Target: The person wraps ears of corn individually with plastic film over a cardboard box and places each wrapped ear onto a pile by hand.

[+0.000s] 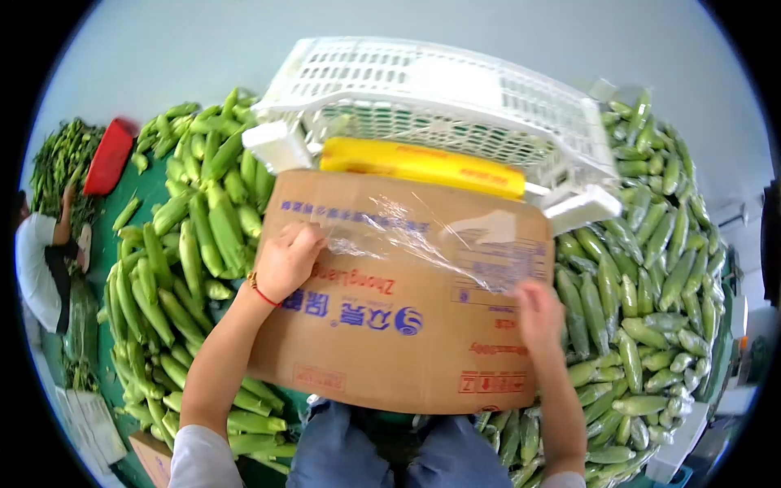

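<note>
A sheet of clear cling film (399, 221) stretches across a cardboard box (439, 350) in front of my knees. My left hand (290, 257), wearing a red cord bracelet, is closed on the film's left edge, over the box's left part. At the box's right side, my right hand (540, 315) is somewhat blurred, its fingers pinched together where the film's right edge runs to them. Directly behind the box lies a yellow roll of film (423, 167), held between white blocks. No corn is in either hand.
Corn in green husks (183, 260) is heaped on my left; film-wrapped corn (667, 268) is piled on my right. Behind the roll stands a white slatted crate (439, 73). Farther left are a red basin (110, 156), leafy greens (61, 159) and another person (45, 260).
</note>
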